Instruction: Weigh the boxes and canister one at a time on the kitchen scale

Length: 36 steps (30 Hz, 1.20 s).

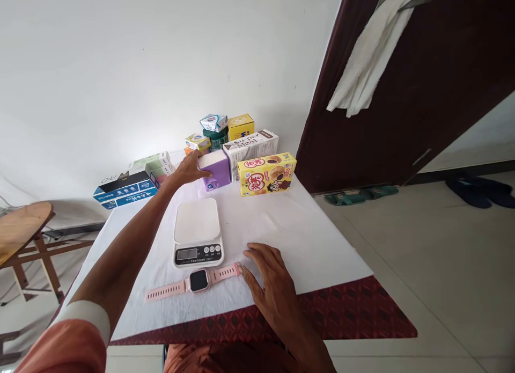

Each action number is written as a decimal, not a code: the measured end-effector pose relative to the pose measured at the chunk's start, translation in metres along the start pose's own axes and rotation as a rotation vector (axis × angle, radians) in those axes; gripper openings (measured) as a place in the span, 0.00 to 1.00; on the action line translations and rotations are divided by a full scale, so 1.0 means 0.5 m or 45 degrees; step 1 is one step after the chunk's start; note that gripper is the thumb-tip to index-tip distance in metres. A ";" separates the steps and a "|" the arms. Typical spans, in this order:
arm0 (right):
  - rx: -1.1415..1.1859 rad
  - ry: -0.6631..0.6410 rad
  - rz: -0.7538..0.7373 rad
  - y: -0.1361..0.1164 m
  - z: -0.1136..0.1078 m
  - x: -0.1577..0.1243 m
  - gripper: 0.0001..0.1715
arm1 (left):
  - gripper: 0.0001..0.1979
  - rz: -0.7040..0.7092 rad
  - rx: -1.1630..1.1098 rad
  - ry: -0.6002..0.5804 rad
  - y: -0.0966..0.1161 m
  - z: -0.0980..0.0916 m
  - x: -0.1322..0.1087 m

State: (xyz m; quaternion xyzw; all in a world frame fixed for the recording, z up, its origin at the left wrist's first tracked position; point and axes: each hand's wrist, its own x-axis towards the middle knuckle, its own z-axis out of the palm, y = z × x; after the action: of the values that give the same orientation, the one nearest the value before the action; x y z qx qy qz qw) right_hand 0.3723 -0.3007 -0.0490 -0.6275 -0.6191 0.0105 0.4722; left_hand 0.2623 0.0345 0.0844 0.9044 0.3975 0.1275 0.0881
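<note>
White rectangular cardboard carton (257, 146), right of the left hand (189, 168): "Super Meal" on its upper face. Yellow printed cardboard box (267, 174), beyond the right hand (271, 279): "泡芙" in red, twice. Smaller yellow cardboard box (241, 128), behind the left hand: a "W", rest cut off by the carton. Purple-and-white block-shaped pack (215, 170), under the left hand: small mark, unreadable. White flat digital scale (198, 255), between both hands: key captions too small.

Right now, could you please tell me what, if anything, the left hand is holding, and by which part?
The left hand grasps the purple pack by its left side.
</note>
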 end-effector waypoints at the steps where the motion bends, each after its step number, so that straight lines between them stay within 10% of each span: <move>1: -0.003 0.002 -0.007 0.001 0.001 0.000 0.08 | 0.33 -0.033 -0.034 -0.011 0.001 0.000 -0.003; 10: -0.014 0.037 -0.030 0.004 0.002 -0.001 0.08 | 0.27 -0.187 -0.521 0.179 -0.001 0.005 -0.020; 19: -0.014 0.048 -0.042 0.011 0.009 -0.002 0.09 | 0.30 -0.052 -0.626 0.138 -0.005 -0.161 -0.218; 28: -0.103 0.052 -0.146 0.024 0.015 -0.006 0.14 | 0.30 -0.037 -0.520 0.068 0.006 -0.097 -0.371; 36: -0.217 -0.009 -0.230 0.042 0.015 -0.005 0.24 | 0.57 -0.002 -0.520 0.153 0.003 -0.067 -0.395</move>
State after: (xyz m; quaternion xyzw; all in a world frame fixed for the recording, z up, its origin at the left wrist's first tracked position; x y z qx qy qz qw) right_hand 0.3835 -0.2938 -0.0672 -0.6069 -0.6735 -0.0825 0.4138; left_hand 0.1246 -0.1108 0.0847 0.8583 0.3685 0.2590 0.2458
